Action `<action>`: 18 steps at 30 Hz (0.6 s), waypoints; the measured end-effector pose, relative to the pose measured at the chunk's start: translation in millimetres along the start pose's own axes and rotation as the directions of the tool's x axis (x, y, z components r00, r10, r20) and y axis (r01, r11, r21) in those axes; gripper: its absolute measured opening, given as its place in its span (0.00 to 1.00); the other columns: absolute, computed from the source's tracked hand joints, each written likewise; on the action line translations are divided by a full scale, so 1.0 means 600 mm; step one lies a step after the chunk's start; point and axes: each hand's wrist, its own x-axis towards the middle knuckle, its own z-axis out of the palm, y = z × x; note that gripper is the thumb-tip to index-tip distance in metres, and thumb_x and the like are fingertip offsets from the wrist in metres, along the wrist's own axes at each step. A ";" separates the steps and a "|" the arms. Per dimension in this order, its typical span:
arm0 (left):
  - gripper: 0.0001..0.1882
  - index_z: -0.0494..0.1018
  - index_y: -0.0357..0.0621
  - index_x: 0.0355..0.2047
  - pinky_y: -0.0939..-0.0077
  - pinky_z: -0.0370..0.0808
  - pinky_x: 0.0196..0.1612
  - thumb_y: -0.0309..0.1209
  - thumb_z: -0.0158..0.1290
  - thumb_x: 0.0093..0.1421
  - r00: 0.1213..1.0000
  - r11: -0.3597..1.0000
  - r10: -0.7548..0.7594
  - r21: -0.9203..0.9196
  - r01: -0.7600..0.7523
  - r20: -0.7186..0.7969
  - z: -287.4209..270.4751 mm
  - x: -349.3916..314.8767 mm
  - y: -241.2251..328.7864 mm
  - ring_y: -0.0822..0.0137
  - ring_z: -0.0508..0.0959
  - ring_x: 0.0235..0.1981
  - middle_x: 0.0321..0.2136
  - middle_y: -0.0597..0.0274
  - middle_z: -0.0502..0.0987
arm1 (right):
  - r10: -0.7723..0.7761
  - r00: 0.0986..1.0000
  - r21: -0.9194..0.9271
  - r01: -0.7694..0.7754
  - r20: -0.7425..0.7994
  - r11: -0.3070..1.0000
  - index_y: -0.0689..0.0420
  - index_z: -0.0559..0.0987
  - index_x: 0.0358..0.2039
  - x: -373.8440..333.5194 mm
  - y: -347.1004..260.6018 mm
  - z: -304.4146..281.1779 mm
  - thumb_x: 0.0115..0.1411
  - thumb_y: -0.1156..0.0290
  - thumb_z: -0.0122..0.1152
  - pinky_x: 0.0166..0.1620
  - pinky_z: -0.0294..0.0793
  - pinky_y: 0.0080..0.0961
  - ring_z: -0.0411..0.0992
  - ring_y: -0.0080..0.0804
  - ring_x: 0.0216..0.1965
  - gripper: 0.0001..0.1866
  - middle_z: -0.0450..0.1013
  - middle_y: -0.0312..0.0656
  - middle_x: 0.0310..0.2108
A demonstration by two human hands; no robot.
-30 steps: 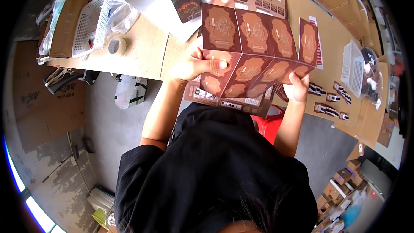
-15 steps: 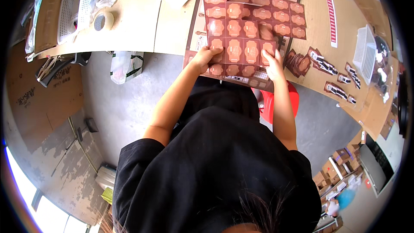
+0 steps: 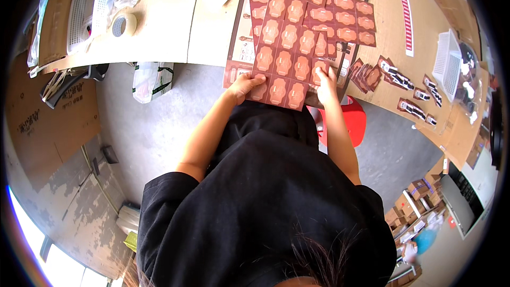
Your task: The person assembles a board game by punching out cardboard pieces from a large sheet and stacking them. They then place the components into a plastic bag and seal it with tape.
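Both my hands grip a reddish-brown card sheet [image 3: 285, 62] printed with rows of lighter, scalloped-edge labels. My left hand [image 3: 246, 87] is closed on its near left corner, thumb lying on top. On the right edge my right hand [image 3: 325, 85] pinches the sheet, thumb above and fingers mostly hidden. The held sheet slants away over the table's near edge. Beneath it lie another sheet of the same kind [image 3: 348, 20] and a larger printed board [image 3: 239, 48], both partly covered.
Small brown cut-out pieces [image 3: 366, 76] and black-and-white figure pieces [image 3: 396, 77] lie to the right, near a white basket [image 3: 447, 66]. At the left are a tape roll [image 3: 123, 24] and another white basket [image 3: 82, 21]. A red stool [image 3: 351, 122] stands below the table.
The held sheet has swung from lying crosswise to stretching lengthwise away from me, and it now lies flatter. Both hands have shifted slightly toward me and left.
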 end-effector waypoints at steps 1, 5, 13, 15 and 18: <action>0.17 0.66 0.35 0.42 0.72 0.75 0.39 0.32 0.51 0.55 1.000 0.996 -0.029 -0.089 0.030 0.010 0.004 -0.002 0.001 0.67 0.75 0.37 0.36 0.58 0.74 | -0.032 0.999 0.003 0.032 0.029 0.999 0.51 0.68 0.39 0.010 0.005 -0.007 0.54 0.69 0.54 0.29 0.71 0.30 0.67 0.23 0.32 0.11 0.67 0.29 0.33; 0.16 0.65 0.33 0.42 0.74 0.75 0.37 0.31 0.50 0.56 0.998 0.994 0.044 -0.103 -0.039 0.047 0.022 -0.008 0.020 0.67 0.76 0.34 0.36 0.56 0.74 | -0.567 0.801 -0.610 0.354 -0.194 0.709 0.59 0.67 0.40 0.015 0.004 -0.006 0.51 0.70 0.56 0.38 0.67 0.27 0.68 0.34 0.35 0.15 0.68 0.41 0.35; 0.15 0.65 0.34 0.41 0.74 0.76 0.36 0.30 0.49 0.56 0.997 0.966 0.081 -0.246 -0.076 0.008 0.039 0.005 0.017 0.67 0.76 0.33 0.35 0.56 0.74 | -0.790 0.567 -0.811 0.562 0.234 0.164 0.61 0.66 0.34 -0.080 -0.007 0.060 0.45 0.65 0.61 0.39 0.64 0.36 0.65 0.42 0.37 0.19 0.64 0.46 0.31; 0.14 0.66 0.36 0.40 0.74 0.77 0.35 0.31 0.49 0.57 0.996 0.953 0.088 -0.292 -0.081 0.010 0.044 0.012 0.013 0.67 0.77 0.32 0.34 0.57 0.74 | -0.714 0.694 -0.788 0.388 -0.092 0.479 0.62 0.67 0.33 -0.068 0.016 0.053 0.45 0.62 0.63 0.38 0.64 0.35 0.65 0.39 0.35 0.21 0.65 0.44 0.31; 0.14 0.66 0.35 0.40 0.74 0.77 0.32 0.33 0.47 0.58 0.993 0.965 0.072 -0.257 -0.046 0.091 0.051 0.026 0.004 0.66 0.77 0.30 0.33 0.56 0.74 | 0.080 0.984 -0.263 -0.120 -0.158 0.957 0.52 0.69 0.38 -0.069 -0.001 0.036 0.48 0.55 0.62 0.24 0.65 0.21 0.66 0.23 0.27 0.21 0.67 0.33 0.33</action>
